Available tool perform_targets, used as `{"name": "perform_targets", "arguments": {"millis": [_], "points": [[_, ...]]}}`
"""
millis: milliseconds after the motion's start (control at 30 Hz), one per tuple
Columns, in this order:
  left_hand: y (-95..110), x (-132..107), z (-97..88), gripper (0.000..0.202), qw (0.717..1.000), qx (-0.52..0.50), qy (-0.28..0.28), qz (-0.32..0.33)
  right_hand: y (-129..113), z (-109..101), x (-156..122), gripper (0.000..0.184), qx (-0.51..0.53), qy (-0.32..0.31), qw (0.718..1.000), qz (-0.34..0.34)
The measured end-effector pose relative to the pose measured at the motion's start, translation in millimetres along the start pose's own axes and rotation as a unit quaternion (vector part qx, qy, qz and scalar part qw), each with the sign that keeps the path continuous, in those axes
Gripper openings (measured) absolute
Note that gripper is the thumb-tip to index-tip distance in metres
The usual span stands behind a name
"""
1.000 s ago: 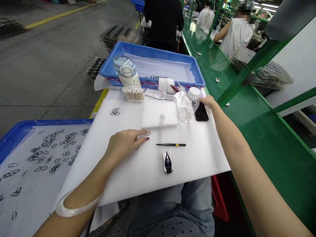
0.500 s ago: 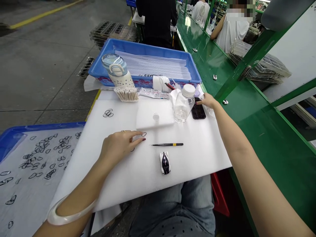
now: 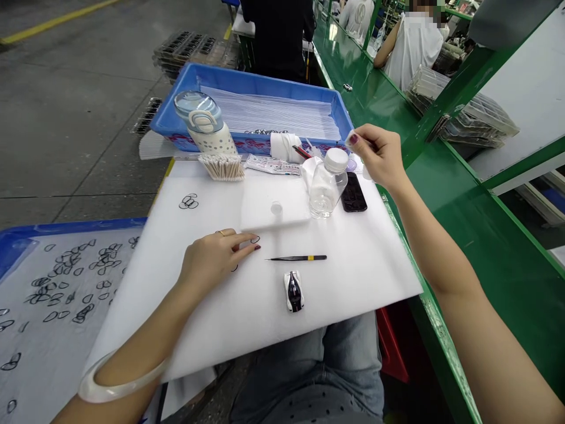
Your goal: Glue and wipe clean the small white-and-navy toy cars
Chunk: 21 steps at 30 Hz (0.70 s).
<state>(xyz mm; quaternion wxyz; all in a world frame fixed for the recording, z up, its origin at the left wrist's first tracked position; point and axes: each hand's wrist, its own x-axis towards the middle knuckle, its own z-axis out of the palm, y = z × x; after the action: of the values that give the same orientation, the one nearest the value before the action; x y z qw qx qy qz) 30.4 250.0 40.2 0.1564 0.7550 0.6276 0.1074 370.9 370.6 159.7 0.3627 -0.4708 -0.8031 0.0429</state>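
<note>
A white scrap (image 3: 351, 138) is now pinched in the right hand (image 3: 384, 154). With a ring (image 3: 255, 239) touched by the narrowed left hand (image 3: 209, 259), both are occupied.

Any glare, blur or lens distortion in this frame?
Head view: pale glare toward the far end of the green belt; head view, centre: tweezers and toy car look fairly sharp; head view, lower corners: forearms seem stretched, wide-angle style.

Bottle (image 3: 325, 191) obstructs right hand (image 3: 379, 154) from tweezers (image 3: 298, 258), whose right side lies open.
</note>
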Motion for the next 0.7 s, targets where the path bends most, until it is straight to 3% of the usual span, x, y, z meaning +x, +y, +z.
{"name": "perform_targets", "arguments": {"millis": [67, 133, 367, 467, 600, 633, 700], "points": [[0, 1, 0.9, 0.041, 1.000, 0.003, 0.002, 0.003, -14, 3, -2, 0.048, -0.017, -0.018, 0.996, -0.091], [0, 1, 1.6, 0.042, 1.000, 0.004, 0.009, 0.011, -19, 10, -2, 0.053, -0.045, -0.045, 0.988, -0.141], [1, 0, 3.5, 0.045, 0.999, 0.030, 0.034, 0.030, -12, 30, -8, 0.054, -0.058, -0.070, 0.985, -0.147], [1, -1, 1.4, 0.047, 0.997, 0.012, 0.068, 0.043, -8, 25, -15, 0.054, -0.060, -0.027, 0.994, -0.087], [2, -9, -7.5, 0.043, 0.987, -0.058, 0.127, 0.078, 19, 4, -13, 0.069, -0.084, 0.111, 0.986, 0.094], [2, -12, -10.5, 0.041, 0.984, -0.077, 0.136, 0.085, 29, -2, -11, 0.074, -0.080, 0.120, 0.981, 0.131], [3, -17, -16.0, 0.037, 0.980, -0.113, 0.140, 0.083, 46, -11, -4, 0.081, -0.068, 0.080, 0.981, 0.165]]}}
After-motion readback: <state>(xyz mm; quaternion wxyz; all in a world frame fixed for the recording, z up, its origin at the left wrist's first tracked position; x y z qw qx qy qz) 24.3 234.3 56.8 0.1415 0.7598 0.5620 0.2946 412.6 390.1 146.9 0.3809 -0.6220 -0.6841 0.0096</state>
